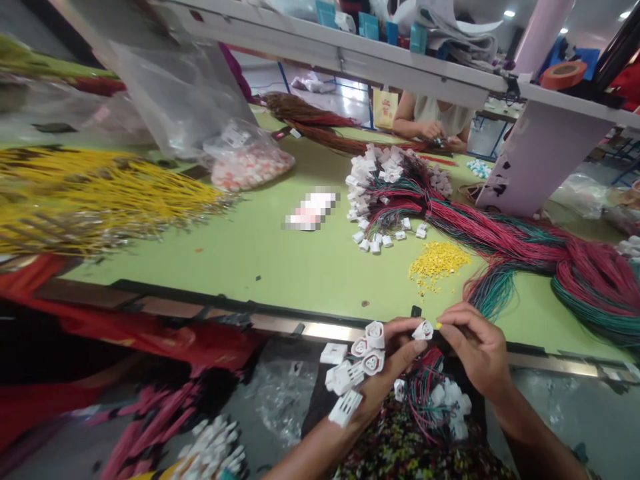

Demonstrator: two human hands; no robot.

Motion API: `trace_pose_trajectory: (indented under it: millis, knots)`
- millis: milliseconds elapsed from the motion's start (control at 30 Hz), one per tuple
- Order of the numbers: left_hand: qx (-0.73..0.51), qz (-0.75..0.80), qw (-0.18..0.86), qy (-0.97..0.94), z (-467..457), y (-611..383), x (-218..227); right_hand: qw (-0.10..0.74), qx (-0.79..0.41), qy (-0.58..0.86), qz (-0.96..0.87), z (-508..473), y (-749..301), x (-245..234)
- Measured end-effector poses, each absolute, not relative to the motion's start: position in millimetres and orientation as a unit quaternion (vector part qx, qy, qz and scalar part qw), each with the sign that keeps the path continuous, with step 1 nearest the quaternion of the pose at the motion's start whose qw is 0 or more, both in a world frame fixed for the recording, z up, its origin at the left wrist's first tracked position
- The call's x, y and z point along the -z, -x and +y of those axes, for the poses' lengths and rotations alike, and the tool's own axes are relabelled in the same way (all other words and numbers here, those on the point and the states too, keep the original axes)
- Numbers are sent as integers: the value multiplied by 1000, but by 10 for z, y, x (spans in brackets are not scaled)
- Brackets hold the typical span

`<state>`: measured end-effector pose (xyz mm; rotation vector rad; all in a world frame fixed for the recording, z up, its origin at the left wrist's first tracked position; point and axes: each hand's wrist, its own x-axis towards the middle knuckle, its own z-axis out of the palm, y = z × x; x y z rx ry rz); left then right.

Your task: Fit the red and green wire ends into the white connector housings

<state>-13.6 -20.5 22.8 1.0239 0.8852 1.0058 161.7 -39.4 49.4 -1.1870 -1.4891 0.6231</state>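
Grip of the left hand (385,373) is shut around white connectors (373,352); the right hand (475,347) pinches narrowly on a yellow tip (439,325). Red-green wires (505,243) lie on the worktop (280,267).

The table (260,267) is pale green, with bright yellow wires (100,193) on it and a long bundle of red and teal wires (530,243). The plugs (373,347) are white, and the cloth (400,447) over the lap is dark with small multicoloured flowers.
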Motion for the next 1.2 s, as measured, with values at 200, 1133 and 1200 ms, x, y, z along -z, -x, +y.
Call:
trace_pose_trajectory:
  millis: [200,1133,1200]
  knots:
    - [-482,371,642,-467,-230,108,-231,524,-243,486,-656,-504,-1573,-591]
    - [-541,338,506,-581,-190,131,-114,534,-545,470,-444,-398,-1557,-407]
    - [-544,344,491,-587,-196,133,-130,519,-563,476,-432,-389,-1583,-412]
